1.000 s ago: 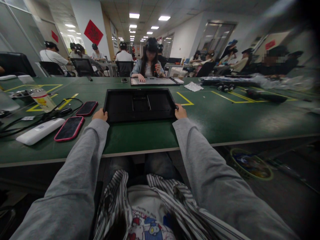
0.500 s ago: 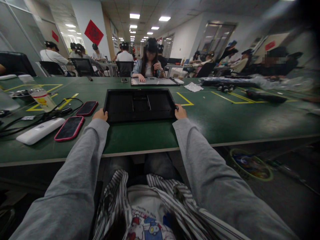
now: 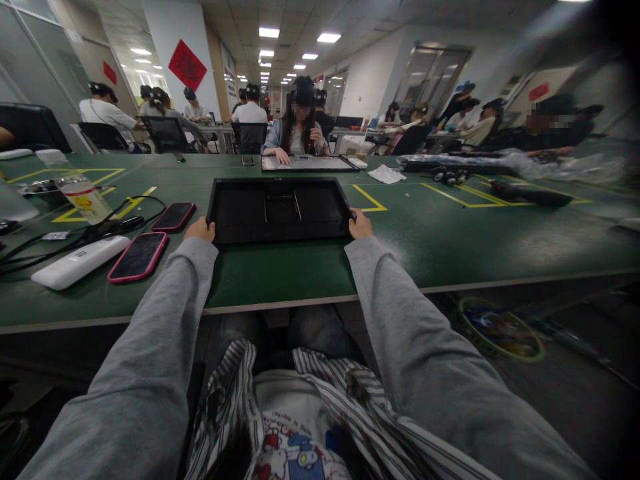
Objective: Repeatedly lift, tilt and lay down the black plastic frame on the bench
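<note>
A black rectangular frame (image 3: 235, 210), which looks like a monitor's plastic housing, lies on the green table (image 3: 280, 280) in front of me. Its inside faces up, with a raised rectangular part in the middle. My left hand (image 3: 200, 231) grips its left edge, fingers partly hidden beneath the rim. On the opposite edge, my right hand (image 3: 361, 225) is closed round the side in the same way. Two phones with pink-red cases, the nearer phone (image 3: 138, 257) and the farther phone (image 3: 175, 217), lie left of my left hand.
A white power bank (image 3: 81, 262), black cables and a bottle (image 3: 84, 197) are at the left. Across the table a person works at a flat panel (image 3: 305, 163). Crumpled white paper (image 3: 387, 174) and plastic wrap (image 3: 550, 163) lie at the right. A green basket (image 3: 500, 330) stands below the table edge.
</note>
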The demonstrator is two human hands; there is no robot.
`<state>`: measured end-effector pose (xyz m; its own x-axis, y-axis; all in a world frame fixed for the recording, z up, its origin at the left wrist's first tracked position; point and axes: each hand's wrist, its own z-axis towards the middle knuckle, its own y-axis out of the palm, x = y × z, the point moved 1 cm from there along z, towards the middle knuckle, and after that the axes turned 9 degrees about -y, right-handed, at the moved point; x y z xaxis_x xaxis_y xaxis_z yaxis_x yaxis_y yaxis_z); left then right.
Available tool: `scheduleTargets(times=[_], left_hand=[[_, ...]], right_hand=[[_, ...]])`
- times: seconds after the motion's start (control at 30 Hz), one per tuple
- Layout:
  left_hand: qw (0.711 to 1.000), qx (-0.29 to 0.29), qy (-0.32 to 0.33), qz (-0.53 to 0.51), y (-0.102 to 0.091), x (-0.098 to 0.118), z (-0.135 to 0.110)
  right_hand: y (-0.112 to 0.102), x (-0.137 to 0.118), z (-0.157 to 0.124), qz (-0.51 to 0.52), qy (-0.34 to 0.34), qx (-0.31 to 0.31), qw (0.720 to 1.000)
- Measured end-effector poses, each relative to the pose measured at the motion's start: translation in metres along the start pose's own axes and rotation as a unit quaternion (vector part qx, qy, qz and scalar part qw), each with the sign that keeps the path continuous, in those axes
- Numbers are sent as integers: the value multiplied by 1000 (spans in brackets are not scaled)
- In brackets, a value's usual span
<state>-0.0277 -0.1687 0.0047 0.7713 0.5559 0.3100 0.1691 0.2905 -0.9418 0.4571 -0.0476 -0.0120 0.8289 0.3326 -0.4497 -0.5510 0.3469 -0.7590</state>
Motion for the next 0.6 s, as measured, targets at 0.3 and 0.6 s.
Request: scheduleTargets(times=[0.3, 0.6], left_hand=[[1000, 6, 9, 11, 4, -2, 4], [1000, 5, 9, 14, 2, -1, 4]], right_hand=[[1, 1, 0, 8, 0, 0, 1000], [-1, -1, -1, 10, -2, 4, 1000]])
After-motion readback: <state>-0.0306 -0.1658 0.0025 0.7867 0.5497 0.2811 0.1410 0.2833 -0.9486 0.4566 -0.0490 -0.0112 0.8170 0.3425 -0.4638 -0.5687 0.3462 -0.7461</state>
